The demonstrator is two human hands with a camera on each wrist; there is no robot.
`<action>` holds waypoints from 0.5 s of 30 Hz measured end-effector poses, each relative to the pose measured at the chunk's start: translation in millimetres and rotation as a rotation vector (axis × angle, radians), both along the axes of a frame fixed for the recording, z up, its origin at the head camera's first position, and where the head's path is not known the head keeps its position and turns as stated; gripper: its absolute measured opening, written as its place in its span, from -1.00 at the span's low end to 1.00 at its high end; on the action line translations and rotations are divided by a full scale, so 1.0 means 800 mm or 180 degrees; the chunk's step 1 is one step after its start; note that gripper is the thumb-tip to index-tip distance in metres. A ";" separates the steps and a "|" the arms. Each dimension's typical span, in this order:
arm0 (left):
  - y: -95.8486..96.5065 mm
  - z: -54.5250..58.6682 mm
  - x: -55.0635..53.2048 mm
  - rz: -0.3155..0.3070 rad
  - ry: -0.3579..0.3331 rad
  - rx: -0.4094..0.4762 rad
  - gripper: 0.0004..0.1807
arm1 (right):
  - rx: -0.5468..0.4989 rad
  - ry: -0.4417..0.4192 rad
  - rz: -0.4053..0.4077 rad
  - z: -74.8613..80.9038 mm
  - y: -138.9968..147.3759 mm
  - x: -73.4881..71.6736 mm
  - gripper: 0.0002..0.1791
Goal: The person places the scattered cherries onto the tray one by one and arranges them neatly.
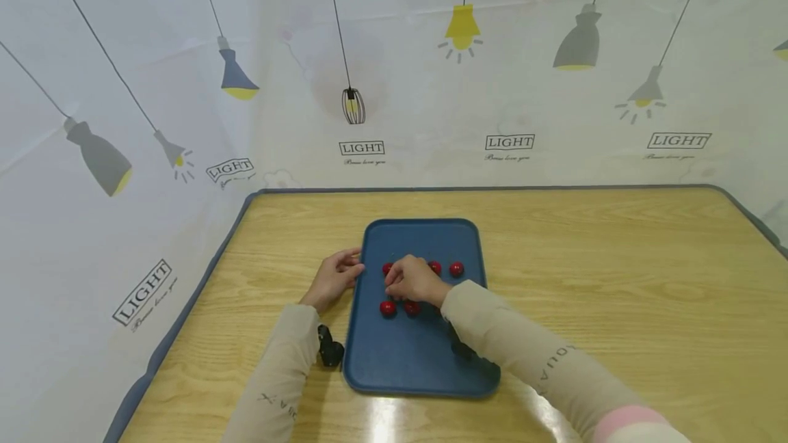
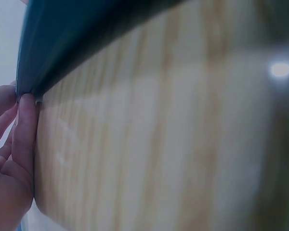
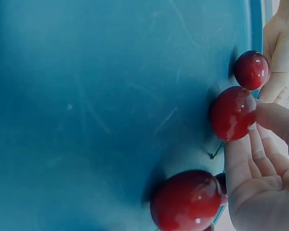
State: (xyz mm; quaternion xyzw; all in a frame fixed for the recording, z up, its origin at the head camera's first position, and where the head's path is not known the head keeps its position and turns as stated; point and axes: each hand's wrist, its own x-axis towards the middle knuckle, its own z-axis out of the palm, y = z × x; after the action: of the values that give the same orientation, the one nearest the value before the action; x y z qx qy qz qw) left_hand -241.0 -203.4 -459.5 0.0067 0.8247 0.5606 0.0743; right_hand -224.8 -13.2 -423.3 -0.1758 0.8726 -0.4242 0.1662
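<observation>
A blue tray (image 1: 412,368) holds red cherries in two short rows, among them one at the left end of the near row (image 1: 388,308). My left hand (image 1: 333,277) touches the tray's left rim with its fingertips, also visible in the left wrist view. Above the cherries, my right hand (image 1: 415,280) has its thumb and fingers close together. In the right wrist view a cherry (image 3: 233,113) with a green stem (image 3: 216,150) overlaps those fingertips and hides what lies between them. Another cherry (image 3: 185,202) is nearer that camera, and one more (image 3: 251,70) lies beyond, by the rim.
The tray lies on a wood-grain table (image 1: 615,292) with a dark edge strip. A pale wall covering (image 1: 418,87) printed with lamps stands behind and to the left. A small black device (image 1: 330,347) is beside my left wrist.
</observation>
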 end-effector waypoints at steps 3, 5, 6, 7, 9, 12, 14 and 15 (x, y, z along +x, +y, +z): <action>0.000 0.000 0.000 0.0007 -0.0005 -0.0011 -0.55 | -0.0041 -0.0021 -0.0017 0.000 -0.002 0.000 -0.93; -0.001 0.001 0.001 -0.0004 -0.0010 -0.0023 -0.55 | -0.0063 -0.0055 -0.0041 0.001 -0.003 0.001 -0.93; -0.001 0.001 0.001 -0.0006 -0.0025 -0.0029 -0.55 | -0.0066 -0.0071 -0.0055 0.001 -0.004 0.001 -0.93; -0.002 0.001 0.001 -0.0013 -0.0029 -0.0033 -0.55 | -0.0058 -0.0082 -0.0068 0.001 -0.004 0.001 -0.93; -0.002 0.001 0.002 -0.0034 -0.0025 -0.0048 -0.54 | -0.0036 -0.0107 -0.0086 0.001 -0.004 0.001 -0.93; -0.001 0.001 0.002 -0.0034 -0.0022 -0.0035 -0.54 | -0.0003 -0.0177 -0.0123 0.001 -0.004 0.000 -0.94; -0.001 0.000 0.001 -0.0015 -0.0013 -0.0014 -0.54 | 0.0002 -0.0227 -0.0138 0.001 -0.004 -0.001 -0.93; -0.001 0.000 0.001 -0.0008 -0.0006 -0.0006 -0.54 | -0.0003 -0.0258 -0.0148 0.001 -0.005 -0.001 -0.93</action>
State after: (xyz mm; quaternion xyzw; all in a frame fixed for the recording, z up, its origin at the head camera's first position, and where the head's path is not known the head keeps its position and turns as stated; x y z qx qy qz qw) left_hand -240.1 -204.0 -459.4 0.0071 0.8251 0.5598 0.0759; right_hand -226.0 -16.9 -422.4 -0.1383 0.8688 -0.4352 0.1915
